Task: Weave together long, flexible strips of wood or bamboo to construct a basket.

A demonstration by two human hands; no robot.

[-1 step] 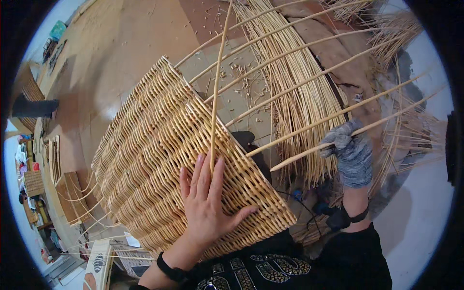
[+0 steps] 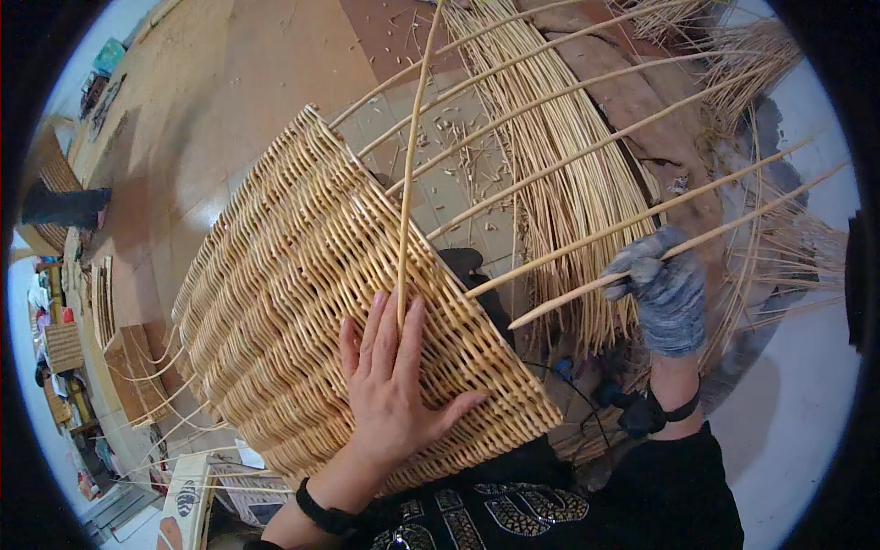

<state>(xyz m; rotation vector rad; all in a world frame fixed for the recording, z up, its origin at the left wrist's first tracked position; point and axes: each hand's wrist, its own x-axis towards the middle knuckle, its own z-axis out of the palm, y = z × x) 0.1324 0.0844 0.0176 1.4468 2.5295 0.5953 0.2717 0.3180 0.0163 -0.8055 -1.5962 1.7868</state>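
Observation:
My left hand lies flat with its fingers spread on a woven wicker panel. A long thin wicker rod stretches up and away from between its fingers, its lower end lying against the weave. My right hand, in a grey knitted glove, is closed round another wicker rod. The pointed end of that rod lies just off the panel's right edge, apart from the weave. Several similar stakes stick out of this edge toward the upper right.
A thick bundle of thin wicker rods lies on the floor beyond the panel's right edge. Small cut bits are scattered beside it. A brown cloth and looser rods lie farther right. Wooden pieces stand at the left.
My right hand and its rod have shifted very slightly left, the tip a little closer to the panel. My left hand stays in place.

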